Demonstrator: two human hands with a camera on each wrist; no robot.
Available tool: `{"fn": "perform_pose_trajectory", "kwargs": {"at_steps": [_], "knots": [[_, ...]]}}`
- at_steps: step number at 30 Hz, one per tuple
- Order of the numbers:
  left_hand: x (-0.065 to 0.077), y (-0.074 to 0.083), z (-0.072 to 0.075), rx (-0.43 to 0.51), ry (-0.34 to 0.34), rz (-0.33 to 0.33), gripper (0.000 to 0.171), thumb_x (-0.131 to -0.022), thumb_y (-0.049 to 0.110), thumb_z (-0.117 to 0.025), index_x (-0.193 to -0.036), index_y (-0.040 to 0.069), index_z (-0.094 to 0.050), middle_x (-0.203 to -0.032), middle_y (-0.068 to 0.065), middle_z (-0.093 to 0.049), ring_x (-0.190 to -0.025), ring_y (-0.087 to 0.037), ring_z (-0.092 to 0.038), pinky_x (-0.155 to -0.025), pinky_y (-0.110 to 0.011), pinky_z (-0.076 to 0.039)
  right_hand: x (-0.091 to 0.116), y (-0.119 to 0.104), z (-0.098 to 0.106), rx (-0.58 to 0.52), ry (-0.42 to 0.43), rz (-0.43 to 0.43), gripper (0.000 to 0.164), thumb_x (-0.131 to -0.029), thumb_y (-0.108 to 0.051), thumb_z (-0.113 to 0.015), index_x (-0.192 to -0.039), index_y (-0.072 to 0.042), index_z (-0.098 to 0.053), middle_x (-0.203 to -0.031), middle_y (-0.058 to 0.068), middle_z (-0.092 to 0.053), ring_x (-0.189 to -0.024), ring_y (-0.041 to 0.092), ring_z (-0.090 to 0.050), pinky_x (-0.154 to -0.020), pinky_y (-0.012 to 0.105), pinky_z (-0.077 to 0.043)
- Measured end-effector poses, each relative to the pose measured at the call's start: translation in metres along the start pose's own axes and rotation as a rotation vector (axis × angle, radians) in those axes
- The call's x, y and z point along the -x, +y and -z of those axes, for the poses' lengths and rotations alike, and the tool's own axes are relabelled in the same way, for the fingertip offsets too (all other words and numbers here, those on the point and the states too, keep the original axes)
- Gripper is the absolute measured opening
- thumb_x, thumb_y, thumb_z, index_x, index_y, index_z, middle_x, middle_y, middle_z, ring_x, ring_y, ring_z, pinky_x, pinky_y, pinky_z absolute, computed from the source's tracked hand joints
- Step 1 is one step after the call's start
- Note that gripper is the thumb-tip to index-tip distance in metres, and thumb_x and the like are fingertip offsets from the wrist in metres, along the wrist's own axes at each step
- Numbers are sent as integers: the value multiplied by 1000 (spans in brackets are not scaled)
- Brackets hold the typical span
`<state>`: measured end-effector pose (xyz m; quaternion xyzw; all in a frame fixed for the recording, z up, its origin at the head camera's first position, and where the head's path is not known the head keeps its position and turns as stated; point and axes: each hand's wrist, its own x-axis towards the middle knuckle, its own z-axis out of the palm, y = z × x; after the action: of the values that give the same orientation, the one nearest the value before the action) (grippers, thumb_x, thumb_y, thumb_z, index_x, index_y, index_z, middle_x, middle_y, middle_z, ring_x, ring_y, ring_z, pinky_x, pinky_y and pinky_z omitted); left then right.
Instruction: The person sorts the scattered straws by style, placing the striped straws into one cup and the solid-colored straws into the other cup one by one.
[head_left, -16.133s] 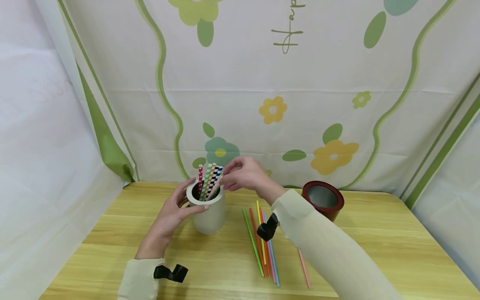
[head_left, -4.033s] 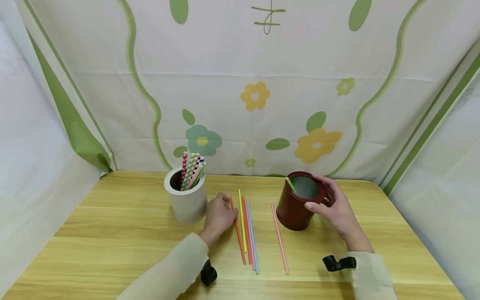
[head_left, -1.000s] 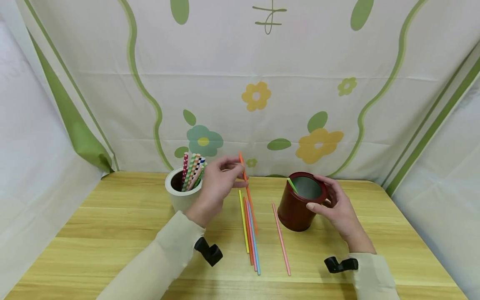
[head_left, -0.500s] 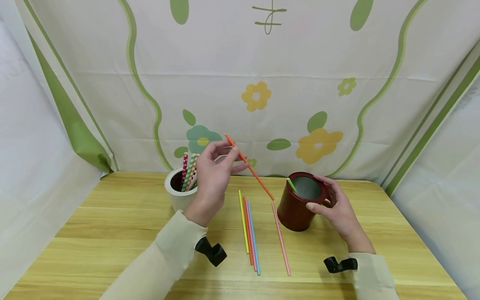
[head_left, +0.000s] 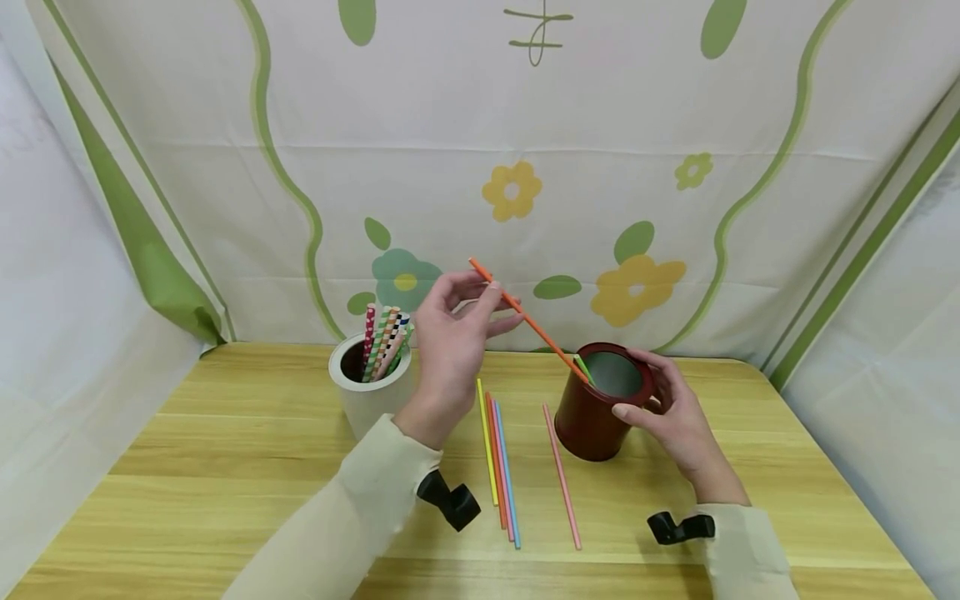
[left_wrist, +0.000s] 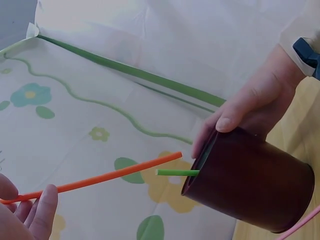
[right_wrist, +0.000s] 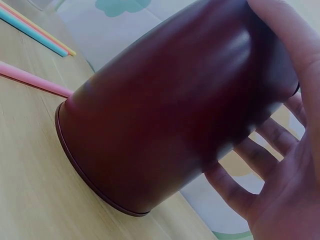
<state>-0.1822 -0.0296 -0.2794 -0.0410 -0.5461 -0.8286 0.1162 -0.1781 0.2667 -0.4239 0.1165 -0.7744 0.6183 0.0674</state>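
At ten o'clock from the maroon canister the right hand grips, the left hand pinches an orange straw.

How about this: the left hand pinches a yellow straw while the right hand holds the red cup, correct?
Not quite: the left hand pinches an orange straw, as the left wrist view shows, while the right hand holds the red cup.

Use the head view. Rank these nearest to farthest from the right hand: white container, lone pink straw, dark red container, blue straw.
1. Dark red container: gripped by the right hand.
2. Lone pink straw: left of that container.
3. Blue straw: further left.
4. White container: farthest left.
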Motion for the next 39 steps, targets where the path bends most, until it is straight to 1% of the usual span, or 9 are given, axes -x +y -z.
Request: {"fn": "perform_pose_trajectory", "kwargs": {"at_steps": [8,14,17,20,24,27,31,35,39], "knots": [[2,-18,-9,-48,-7,61,16,-102,0,-70,-117,-2,-66,-103,-7,-66,-87,-18,-80,-81,-40,-67,0,1,0,-11,1,9,79,-94,3,-78,-162,-14,-42,-147,-13,-59,-128,1,-58,-98,16,-47],[5,-28,-11,-99,-35,117,15,-101,-1,-71,-115,-3,-67,-103,-8,-68,-92,-26,-80,-81,-38,-67,0,1,0,-13,-2,15,79,-94,3,-78,-162,-14,-42,-147,-13,-59,-128,0,-58,-98,15,-47],[5,-29,-11,-163,-59,152,15,-100,1,-73,-114,-1,-69,-103,-10,-70,-95,-30,-81,-80,-37,-67,-1,1,0,-12,-1,15,79,-93,3,-79,-162,-13,-42,-146,-13,-59,-128,0,-58,-98,15,-48],[5,-28,-11,-253,-93,192,14,-99,3,-75,-112,1,-70,-104,-11,-74,-93,-28,-81,-78,-37,-67,-1,2,0,-12,1,13,80,-93,3,-79,-162,-14,-42,-145,-14,-59,-127,0,-58,-98,15,-48],[1,-24,-9,-377,-173,271,11,-98,6,-78,-107,4,-72,-104,-13,-79,-90,-25,-82,-76,-35,-67,-1,2,0,-20,3,12,80,-93,4,-79,-162,-13,-42,-145,-14,-59,-127,0,-58,-98,15,-47],[-5,-18,-6,-463,-261,343,10,-97,7,-79,-105,4,-72,-105,-14,-81,-93,-29,-82,-77,-34,-66,-1,3,-1,-22,4,12,80,-93,4,-79,-162,-13,-42,-145,-15,-59,-127,0,-58,-98,15,-47],[-12,-8,-3,-611,-390,417,9,-95,9,-81,-101,5,-74,-104,-13,-82,-89,-25,-81,-80,-34,-65,-1,3,-2,-17,6,9,79,-93,4,-79,-161,-14,-43,-144,-15,-59,-127,0,-58,-98,14,-47],[-19,0,-6,-751,-506,440,6,-90,10,-82,-92,8,-77,-99,-10,-81,-81,-18,-78,-77,-31,-62,-1,3,-2,-21,6,9,79,-93,4,-78,-161,-14,-42,-144,-14,-59,-126,0,-58,-98,15,-47],[-24,4,-11,-810,-560,432,7,-88,8,-82,-84,9,-77,-94,-9,-80,-74,-17,-75,-69,-27,-58,-1,3,-2,-28,8,8,79,-93,4,-78,-161,-14,-42,-143,-13,-60,-126,1,-58,-98,14,-48]]}}
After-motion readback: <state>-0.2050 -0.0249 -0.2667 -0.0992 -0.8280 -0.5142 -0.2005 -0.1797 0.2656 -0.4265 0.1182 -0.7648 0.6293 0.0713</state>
